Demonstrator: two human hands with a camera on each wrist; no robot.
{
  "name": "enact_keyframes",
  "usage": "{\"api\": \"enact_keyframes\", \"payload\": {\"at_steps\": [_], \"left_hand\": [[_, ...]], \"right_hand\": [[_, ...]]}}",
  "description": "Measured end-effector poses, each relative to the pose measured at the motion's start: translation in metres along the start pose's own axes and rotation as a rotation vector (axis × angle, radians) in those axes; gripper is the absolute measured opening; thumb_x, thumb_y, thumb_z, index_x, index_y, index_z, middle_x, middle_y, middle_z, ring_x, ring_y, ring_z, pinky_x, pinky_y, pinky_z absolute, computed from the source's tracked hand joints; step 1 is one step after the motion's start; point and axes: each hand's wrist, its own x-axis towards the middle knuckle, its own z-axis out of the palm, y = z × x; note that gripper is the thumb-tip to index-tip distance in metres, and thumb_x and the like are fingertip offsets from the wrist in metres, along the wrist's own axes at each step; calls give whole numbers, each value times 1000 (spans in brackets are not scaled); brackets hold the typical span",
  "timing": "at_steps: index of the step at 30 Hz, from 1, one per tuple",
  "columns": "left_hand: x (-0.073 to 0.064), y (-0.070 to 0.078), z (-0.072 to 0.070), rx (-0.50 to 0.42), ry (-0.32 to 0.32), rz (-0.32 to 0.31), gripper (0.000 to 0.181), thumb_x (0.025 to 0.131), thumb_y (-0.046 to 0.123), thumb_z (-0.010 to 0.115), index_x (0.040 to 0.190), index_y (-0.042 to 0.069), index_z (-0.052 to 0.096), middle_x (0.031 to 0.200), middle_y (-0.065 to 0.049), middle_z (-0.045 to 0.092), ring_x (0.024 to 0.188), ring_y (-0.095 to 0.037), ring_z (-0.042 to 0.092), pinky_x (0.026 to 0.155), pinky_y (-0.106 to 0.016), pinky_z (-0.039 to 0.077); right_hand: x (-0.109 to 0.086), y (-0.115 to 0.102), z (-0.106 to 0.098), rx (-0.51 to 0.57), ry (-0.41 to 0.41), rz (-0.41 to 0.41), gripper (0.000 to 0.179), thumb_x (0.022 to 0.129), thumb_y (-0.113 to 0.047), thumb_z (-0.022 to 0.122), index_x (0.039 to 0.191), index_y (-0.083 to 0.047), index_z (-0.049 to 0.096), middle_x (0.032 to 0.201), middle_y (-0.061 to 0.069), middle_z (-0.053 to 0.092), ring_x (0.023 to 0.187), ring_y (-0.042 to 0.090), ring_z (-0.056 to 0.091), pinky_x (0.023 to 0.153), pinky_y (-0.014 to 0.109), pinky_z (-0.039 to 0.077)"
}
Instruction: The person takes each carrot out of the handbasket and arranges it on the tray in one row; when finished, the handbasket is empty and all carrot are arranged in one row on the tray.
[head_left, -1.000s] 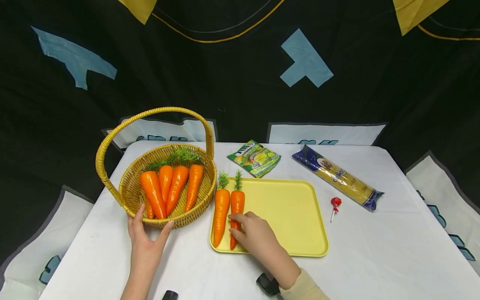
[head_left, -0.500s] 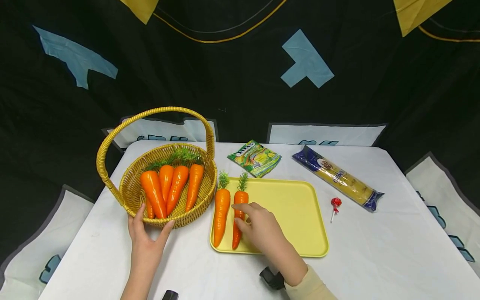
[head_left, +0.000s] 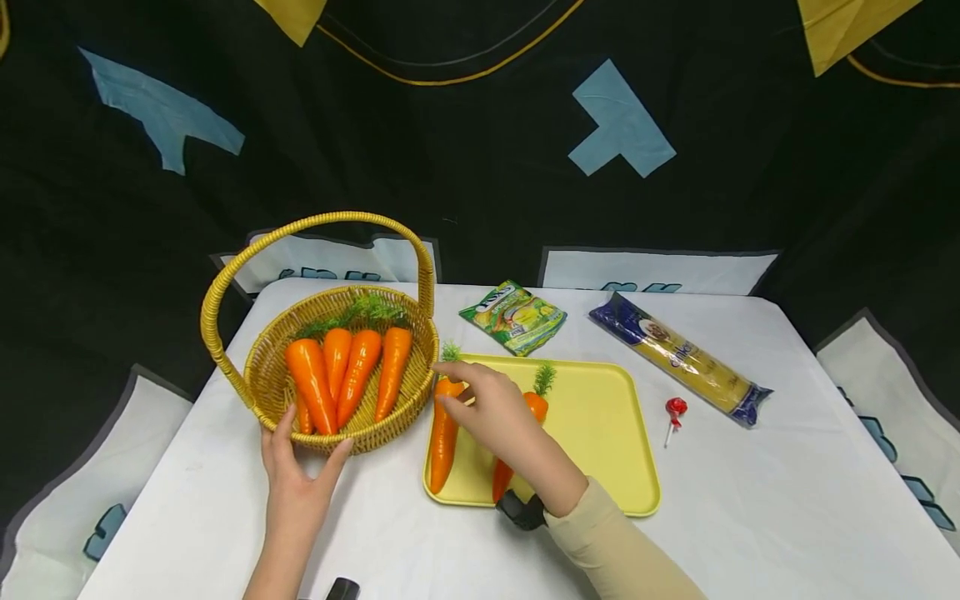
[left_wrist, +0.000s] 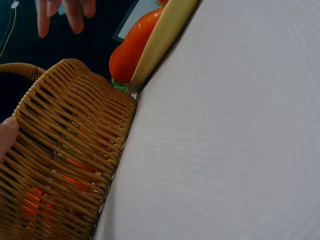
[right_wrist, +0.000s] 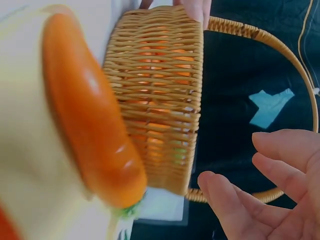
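Observation:
My left hand [head_left: 296,492] rests against the near side of a wicker basket [head_left: 382,433], thumb and fingers spread along the rim. The basket holds several orange carrots [head_left: 357,379] with green tops. My right hand [head_left: 487,408] hovers above the left part of a yellow tray [head_left: 592,433], near the basket's right side. Nothing lies between its parted thumb and fingers, as the right wrist view shows. Beneath it are two carrots on the tray: a left carrot [head_left: 443,446] close to the basket, and a right carrot [head_left: 502,479] partly hidden by my hand and wrist.
Behind the tray lies a green candy packet [head_left: 516,318]. A blue and yellow spaghetti packet [head_left: 678,358] and a red lollipop [head_left: 676,408] lie to its right on the white table [head_left: 765,517]. The basket's tall handle [head_left: 318,218] arches over it.
The right carrot has shifted rightward on the tray and lies tilted. My right hand has let go of it and moved up and left toward the left carrot. My left hand stays at the basket.

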Motion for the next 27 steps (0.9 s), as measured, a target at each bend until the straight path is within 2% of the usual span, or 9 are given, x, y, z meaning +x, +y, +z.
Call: {"api": "enact_keyframes", "payload": {"at_steps": [5, 9, 14, 18, 22, 27], "left_hand": [[-1, 0, 0, -1, 3, 2, 95, 86, 32, 74, 155, 16, 10, 158, -11, -17, 144, -36, -5, 107, -65, 14], [0, 0, 1, -4, 14, 26, 94, 86, 30, 74, 155, 17, 11, 159, -10, -16, 144, -35, -3, 107, -64, 15], [1, -1, 1, -13, 25, 53, 91, 86, 28, 74, 154, 17, 14, 159, -9, -13, 145, -33, -1, 108, -63, 16], [0, -1, 1, -7, 26, 56, 91, 86, 27, 74, 154, 17, 14, 159, -9, -12, 145, -33, 0, 108, -62, 17], [0, -1, 1, 0, 23, 47, 92, 86, 29, 74, 154, 17, 13, 159, -9, -13, 145, -33, 0, 108, -62, 17], [0, -2, 1, -5, 29, 51, 92, 86, 27, 75, 154, 17, 14, 159, -9, -12, 145, -33, 0, 108, -63, 18]], "right_hand": [[27, -15, 4, -32, -34, -20, 42, 93, -24, 66, 134, -23, 59, 120, 3, 64, 90, 14, 62, 71, 24, 50], [49, -22, 11, -77, -84, -3, 43, 93, -26, 66, 135, -23, 57, 123, 3, 63, 95, 15, 62, 71, 23, 49], [70, -26, 27, -143, -121, 17, 42, 93, -25, 66, 134, -22, 58, 116, 5, 66, 89, 13, 60, 70, 23, 48], [82, -28, 39, -237, -137, 18, 41, 94, -26, 64, 134, -19, 58, 90, 1, 69, 66, 10, 54, 58, 22, 44], [90, -31, 50, -311, -179, 34, 40, 95, -26, 63, 134, -19, 58, 66, -2, 61, 49, 9, 45, 47, 22, 38], [97, -34, 61, -437, -227, 34, 37, 94, -26, 63, 130, -18, 61, 62, -2, 58, 50, 11, 48, 47, 23, 40]]}}
